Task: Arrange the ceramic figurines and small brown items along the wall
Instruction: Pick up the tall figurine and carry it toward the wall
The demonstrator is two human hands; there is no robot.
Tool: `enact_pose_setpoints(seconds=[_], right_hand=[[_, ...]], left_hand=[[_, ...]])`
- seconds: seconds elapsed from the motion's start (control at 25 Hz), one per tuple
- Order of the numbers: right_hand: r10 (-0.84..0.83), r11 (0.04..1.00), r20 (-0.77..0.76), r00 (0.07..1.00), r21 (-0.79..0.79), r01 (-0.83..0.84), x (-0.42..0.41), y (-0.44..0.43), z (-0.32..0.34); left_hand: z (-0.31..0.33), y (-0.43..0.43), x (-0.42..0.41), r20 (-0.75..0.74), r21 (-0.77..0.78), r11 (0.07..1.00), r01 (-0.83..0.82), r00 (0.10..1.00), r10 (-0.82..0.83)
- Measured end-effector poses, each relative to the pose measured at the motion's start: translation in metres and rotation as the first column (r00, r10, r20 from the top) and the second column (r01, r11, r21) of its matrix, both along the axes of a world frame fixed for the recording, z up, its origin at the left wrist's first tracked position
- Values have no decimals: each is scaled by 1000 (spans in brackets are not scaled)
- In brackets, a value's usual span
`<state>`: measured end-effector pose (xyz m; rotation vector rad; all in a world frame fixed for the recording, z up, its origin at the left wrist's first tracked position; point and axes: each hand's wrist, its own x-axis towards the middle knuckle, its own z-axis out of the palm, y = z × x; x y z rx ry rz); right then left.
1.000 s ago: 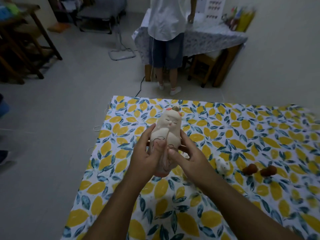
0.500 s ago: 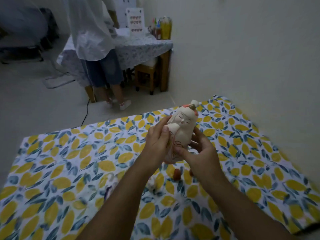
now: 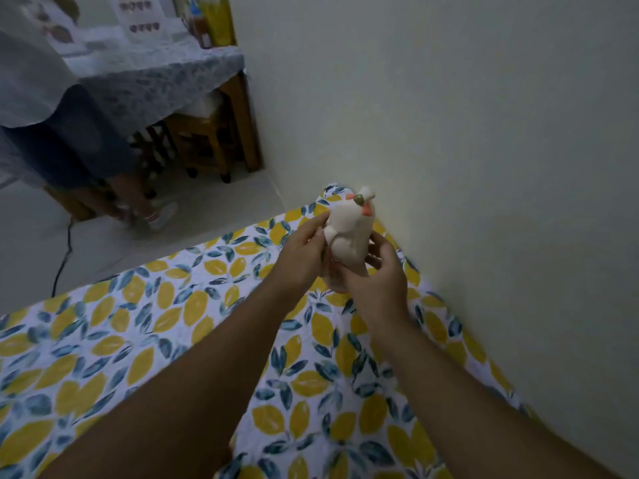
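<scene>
Your fingers [image 3: 320,221] close around a cream ceramic figurine [image 3: 347,236], left hand [image 3: 302,261] pinching its upper side, right hand [image 3: 375,281] cupping it from below and behind. You hold the figurine tilted, its orange-trimmed head leaning toward the pale wall [image 3: 449,133], above the far corner of the lemon-print cloth [image 3: 155,340] and clear of it.

The piece hangs close to the wall, so a quick push forward could knock its head knob against the plaster and chip the glaze. The left hand's hold looks like fingertips only on smooth ceramic; if you shift the right palm before the base meets the cloth, the figurine could slip and drop. The cloth appears soft and slightly rumpled near the corner, and a tall, narrow figure set down there at this lean may topple.

The small brown items and any other figurines are out of view here. No container sits on the cloth; on the covered table [image 3: 155,74] beyond, bottles [image 3: 214,19] stand, their contents too blurred to tell. A person's legs [image 3: 86,140] stand beside it.
</scene>
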<state>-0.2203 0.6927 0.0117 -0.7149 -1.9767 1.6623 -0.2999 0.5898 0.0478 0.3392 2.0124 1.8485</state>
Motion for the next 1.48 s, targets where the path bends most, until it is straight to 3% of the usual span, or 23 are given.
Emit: enact_pose_setpoints(seconds=[0.36,0.92,1.04,1.16,1.36,1.48], right_hand=[[-112,993,-39,993,40,114,-76,65,-56],[-65,994,-35,997,87,67,-78,68,-80],[-47,982,23,999,186,41,-72,70,-72],[-123,915,137,983,399,59,-52,66,-63],[23,765,347,938,597,-240,-10,12,-37],[152,646,489,859,609,-461,13,-49,-23]], left_hand=[[-45,80,-84,-45,-78,997,29,998,-33],[-71,77,-86,-125,-94,994,51,990,-63],[-72,71,-84,-142,-189,982,7,989,-34],[-71,48,-66,-235,-334,940,-71,972,-10],[-52,-30,-14,-401,-503,851,-151,913,-75],[-40,-102,27,-452,-566,791,-233,890,-61]])
